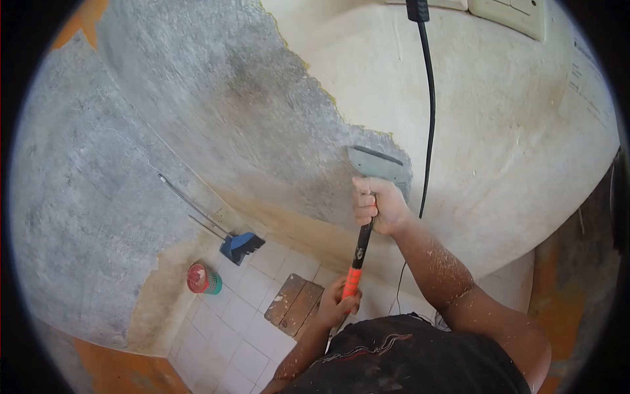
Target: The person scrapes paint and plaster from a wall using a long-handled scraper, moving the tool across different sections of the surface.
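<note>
A long-handled wall scraper (361,246) with a wide grey blade head and a black and orange handle lies up against the wall. My right hand (382,207) is closed round the black part of the handle, just below the blade head (375,163). Lower down, my left hand (339,302) wraps round the orange grip. The blade is at the border where bare grey wall (275,111) meets the cream paint (499,118). Pale flakes are stuck to my right forearm.
A black cable (430,105) with a plug hangs from a socket panel (508,14) down the wall, right of the scraper. On the tiled floor (226,322) are a blue and black dustpan (241,247), a red and green bucket (204,280) and a brown wooden board (293,303).
</note>
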`<state>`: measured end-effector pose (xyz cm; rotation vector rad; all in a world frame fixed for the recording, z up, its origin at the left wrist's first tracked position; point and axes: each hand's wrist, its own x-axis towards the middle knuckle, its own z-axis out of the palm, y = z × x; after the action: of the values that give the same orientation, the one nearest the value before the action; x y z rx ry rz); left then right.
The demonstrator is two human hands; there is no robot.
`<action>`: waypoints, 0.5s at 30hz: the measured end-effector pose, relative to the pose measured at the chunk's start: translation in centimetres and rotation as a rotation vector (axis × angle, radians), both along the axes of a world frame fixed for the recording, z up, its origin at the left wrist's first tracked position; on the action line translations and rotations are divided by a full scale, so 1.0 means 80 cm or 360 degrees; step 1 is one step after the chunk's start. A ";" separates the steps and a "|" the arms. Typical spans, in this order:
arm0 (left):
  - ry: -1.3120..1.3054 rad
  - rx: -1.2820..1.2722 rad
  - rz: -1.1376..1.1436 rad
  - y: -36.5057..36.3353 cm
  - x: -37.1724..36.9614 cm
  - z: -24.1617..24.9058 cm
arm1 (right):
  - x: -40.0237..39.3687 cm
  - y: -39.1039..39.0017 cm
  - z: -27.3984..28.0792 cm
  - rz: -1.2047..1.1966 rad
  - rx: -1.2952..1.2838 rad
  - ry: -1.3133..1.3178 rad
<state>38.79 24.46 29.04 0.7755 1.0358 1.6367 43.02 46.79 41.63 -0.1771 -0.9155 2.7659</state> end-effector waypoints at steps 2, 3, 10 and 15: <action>0.0045 0.0205 0.0146 -0.015 0.009 -0.010 | -0.001 -0.001 0.006 -0.0029 -0.0033 -0.0010; 0.0084 0.0394 0.0295 -0.019 0.015 -0.011 | -0.003 -0.002 0.016 -0.0020 -0.0027 -0.0030; 0.0264 0.0617 0.0593 0.009 0.035 -0.004 | -0.015 -0.001 0.029 0.0015 0.0076 -0.0012; 0.0098 0.0542 0.0803 0.017 0.040 -0.002 | -0.026 0.017 0.019 0.0342 0.0128 0.0447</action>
<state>42.03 25.83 28.92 0.8315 1.0656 2.2758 40.91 48.18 43.12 0.3343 -1.0176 2.8368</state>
